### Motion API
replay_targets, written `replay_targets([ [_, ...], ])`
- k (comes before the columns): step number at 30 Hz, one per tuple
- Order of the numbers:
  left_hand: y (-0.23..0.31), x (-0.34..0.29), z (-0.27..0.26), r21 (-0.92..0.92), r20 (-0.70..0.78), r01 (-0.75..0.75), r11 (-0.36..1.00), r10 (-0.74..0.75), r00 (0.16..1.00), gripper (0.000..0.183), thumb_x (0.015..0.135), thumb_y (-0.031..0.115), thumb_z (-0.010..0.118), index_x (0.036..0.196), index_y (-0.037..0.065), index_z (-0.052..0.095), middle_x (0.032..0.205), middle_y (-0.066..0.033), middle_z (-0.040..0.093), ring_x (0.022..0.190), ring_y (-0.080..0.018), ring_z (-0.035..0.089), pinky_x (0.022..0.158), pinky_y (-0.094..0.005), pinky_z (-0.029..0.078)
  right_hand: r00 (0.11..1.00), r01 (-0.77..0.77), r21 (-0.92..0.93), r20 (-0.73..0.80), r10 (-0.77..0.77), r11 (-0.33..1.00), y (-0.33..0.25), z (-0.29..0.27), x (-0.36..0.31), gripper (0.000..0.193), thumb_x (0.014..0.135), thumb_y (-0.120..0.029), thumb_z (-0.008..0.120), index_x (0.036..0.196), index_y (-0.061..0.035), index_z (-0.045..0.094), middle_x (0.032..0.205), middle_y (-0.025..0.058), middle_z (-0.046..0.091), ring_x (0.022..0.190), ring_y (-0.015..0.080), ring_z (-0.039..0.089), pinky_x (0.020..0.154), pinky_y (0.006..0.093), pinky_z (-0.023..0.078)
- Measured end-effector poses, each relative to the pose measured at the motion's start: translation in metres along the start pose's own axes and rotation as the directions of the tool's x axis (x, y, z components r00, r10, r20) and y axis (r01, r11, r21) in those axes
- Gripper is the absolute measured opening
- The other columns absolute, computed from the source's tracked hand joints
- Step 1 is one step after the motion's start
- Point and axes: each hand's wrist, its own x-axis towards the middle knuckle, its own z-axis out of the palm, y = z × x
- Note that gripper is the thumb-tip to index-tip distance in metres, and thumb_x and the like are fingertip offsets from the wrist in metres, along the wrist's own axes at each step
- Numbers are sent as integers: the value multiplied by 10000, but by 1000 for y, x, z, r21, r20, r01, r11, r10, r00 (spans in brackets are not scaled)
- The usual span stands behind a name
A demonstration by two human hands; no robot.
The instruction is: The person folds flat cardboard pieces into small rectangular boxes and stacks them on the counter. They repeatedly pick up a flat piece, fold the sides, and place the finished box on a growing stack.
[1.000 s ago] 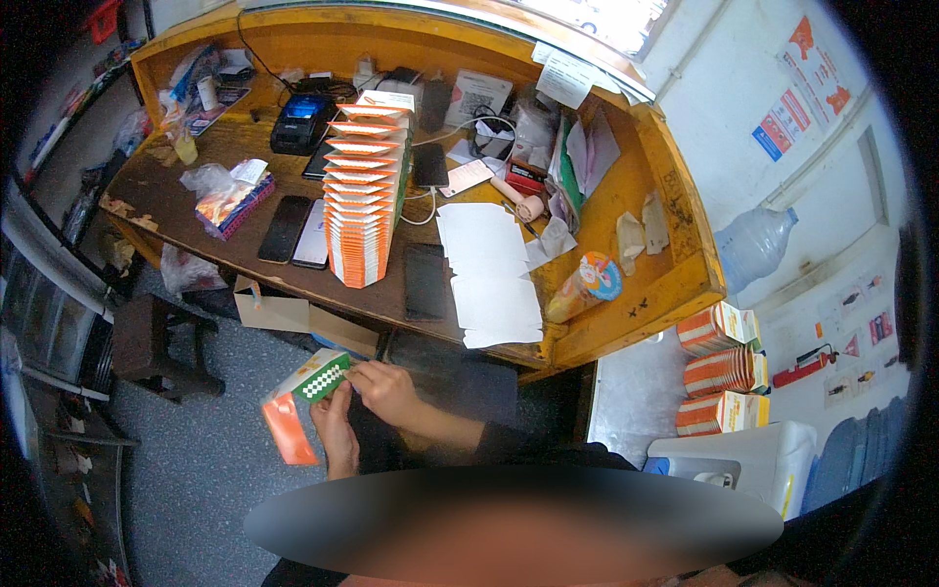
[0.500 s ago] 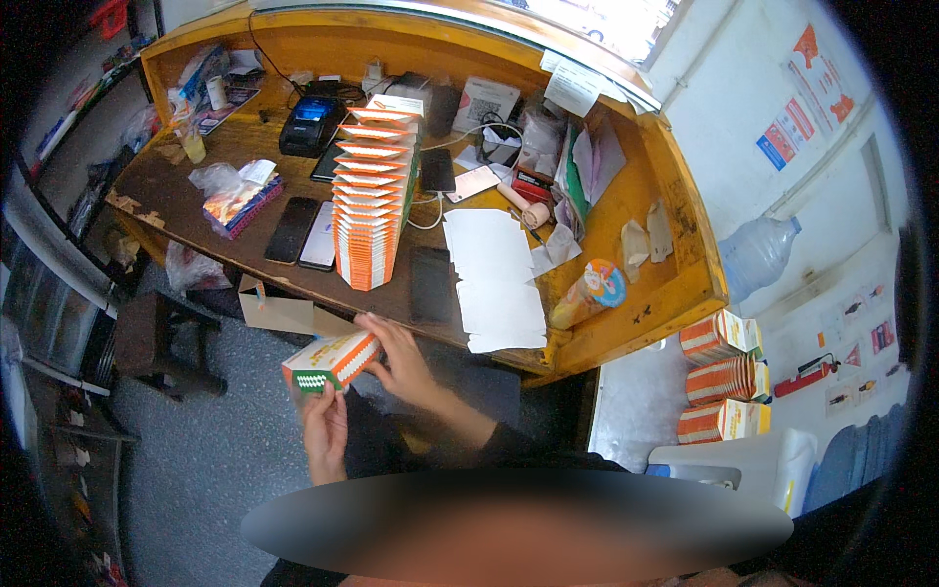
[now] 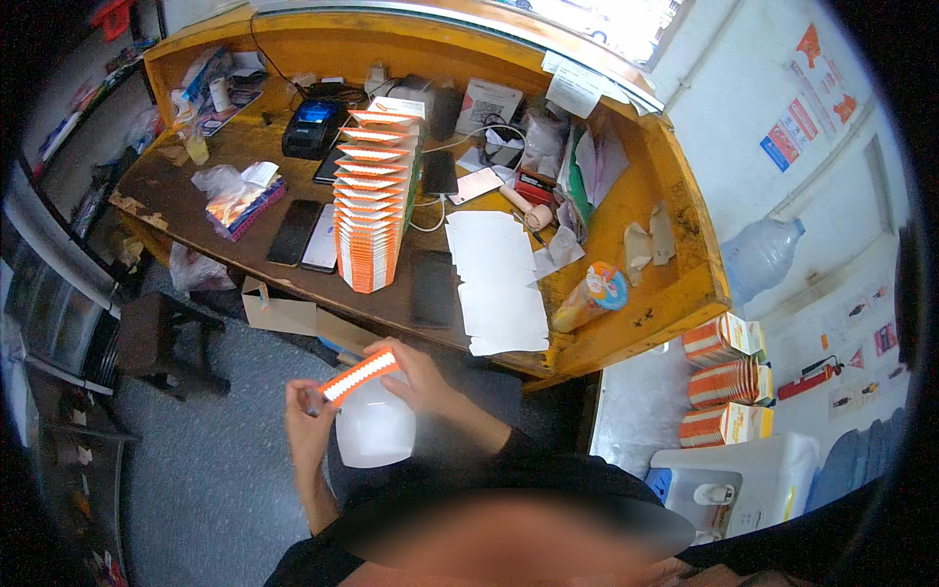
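Above my lap I hold a small paper food box between both hands. Its orange side with a white zigzag pattern [image 3: 359,378] faces up, and a plain white part of the box [image 3: 376,430] shows below it. I cannot tell whether that white part is the inside or an outer face. My left hand [image 3: 309,430] pinches the left end of the orange side. At the right end, my right hand [image 3: 421,380] grips the box with bent fingers. On the desk beyond stands a long stack of nested orange-and-white boxes [image 3: 368,220].
On the brown desk [image 3: 186,210] lie a flat white card sheet [image 3: 497,284], phones [image 3: 293,233], a black printer [image 3: 313,127] and a lidded cup [image 3: 592,295]. More box stacks [image 3: 726,382] stand at right, beside a white container [image 3: 734,479]. A dark stool [image 3: 161,342] is at left.
The box has turned in my hands: its printed top and green end no longer show, while the orange side and white part do. My left hand has shifted slightly left.
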Motion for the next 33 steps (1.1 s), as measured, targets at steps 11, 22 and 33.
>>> replay_targets([
  [11,12,-10,29,-360,86,-126,925,167,982,94,904,62,636,922,-28,656,733,10,616,630,-36,530,553,-179,399,878,-472,249,52,475,846,-24,-5,-5,225,955,-247,594,935,-23,606,661,28,616,613,89,587,559,282,467],
  [22,29,7,26,41,328,66,997,-76,941,121,875,49,636,954,-36,668,781,-47,675,711,-152,641,675,-285,519,963,-264,110,-20,267,958,-21,-51,13,162,825,-159,728,951,-56,729,614,144,596,520,72,530,498,287,438],
  [33,24,6,53,-493,-145,-122,861,56,988,417,922,113,578,1294,-4,432,1243,-145,544,1075,-232,574,926,-313,457,842,210,-332,-417,-343,919,-51,-27,19,287,747,-62,684,1032,-35,706,973,120,694,840,269,694,743,325,572],
])
